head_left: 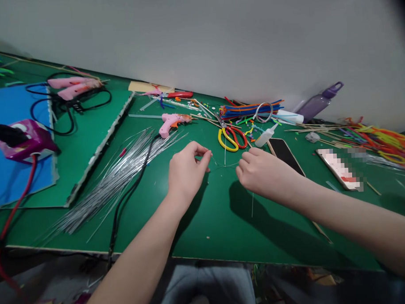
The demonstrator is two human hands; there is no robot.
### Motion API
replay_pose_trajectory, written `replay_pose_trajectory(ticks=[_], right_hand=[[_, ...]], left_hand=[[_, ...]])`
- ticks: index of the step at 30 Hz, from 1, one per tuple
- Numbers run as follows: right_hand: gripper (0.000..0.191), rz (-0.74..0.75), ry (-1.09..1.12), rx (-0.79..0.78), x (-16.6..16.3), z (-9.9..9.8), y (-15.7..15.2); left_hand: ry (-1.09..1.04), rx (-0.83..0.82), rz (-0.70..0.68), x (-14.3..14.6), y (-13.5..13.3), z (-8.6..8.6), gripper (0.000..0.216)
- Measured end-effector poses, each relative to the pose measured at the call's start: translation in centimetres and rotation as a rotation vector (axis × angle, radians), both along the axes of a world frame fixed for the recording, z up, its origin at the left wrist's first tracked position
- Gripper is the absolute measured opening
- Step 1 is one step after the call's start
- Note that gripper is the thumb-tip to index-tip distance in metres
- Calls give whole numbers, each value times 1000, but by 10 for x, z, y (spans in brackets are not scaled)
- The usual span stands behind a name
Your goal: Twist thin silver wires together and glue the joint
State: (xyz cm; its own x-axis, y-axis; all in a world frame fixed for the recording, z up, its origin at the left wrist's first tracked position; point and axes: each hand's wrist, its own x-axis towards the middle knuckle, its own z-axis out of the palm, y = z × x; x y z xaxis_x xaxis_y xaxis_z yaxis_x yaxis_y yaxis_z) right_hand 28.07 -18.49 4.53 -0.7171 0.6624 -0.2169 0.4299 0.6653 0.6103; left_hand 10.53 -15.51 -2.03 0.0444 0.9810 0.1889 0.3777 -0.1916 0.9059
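Between my two hands runs a thin bent wire (225, 166), with one strand standing up from its middle. My left hand (189, 168) pinches one end between thumb and forefinger. Closed around the other end is my right hand (256, 168), and a short piece of wire sticks out below it. Just beyond lie scissors (227, 140) with one yellow and one red handle. A small white squeeze bottle (266, 135) stands tilted behind my right hand. To the left of my left hand is a bundle of silvery wires (114, 186).
A pink glue gun (171, 123) with a black cord lies behind the wire bundle. At the left are a blue board (10, 176), a purple plug block (29, 142) and more pink glue guns (76, 87). Pipe cleaners (250, 109), a purple bottle (320, 104) and a phone (339, 169) lie right.
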Motion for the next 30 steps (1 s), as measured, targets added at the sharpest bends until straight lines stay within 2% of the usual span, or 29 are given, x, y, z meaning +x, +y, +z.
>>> replay_pose_trajectory(ticks=[30], right_hand=[[17,11,-36,-49,-6,-1,0]], left_hand=[[17,8,10,0,0,0,14]])
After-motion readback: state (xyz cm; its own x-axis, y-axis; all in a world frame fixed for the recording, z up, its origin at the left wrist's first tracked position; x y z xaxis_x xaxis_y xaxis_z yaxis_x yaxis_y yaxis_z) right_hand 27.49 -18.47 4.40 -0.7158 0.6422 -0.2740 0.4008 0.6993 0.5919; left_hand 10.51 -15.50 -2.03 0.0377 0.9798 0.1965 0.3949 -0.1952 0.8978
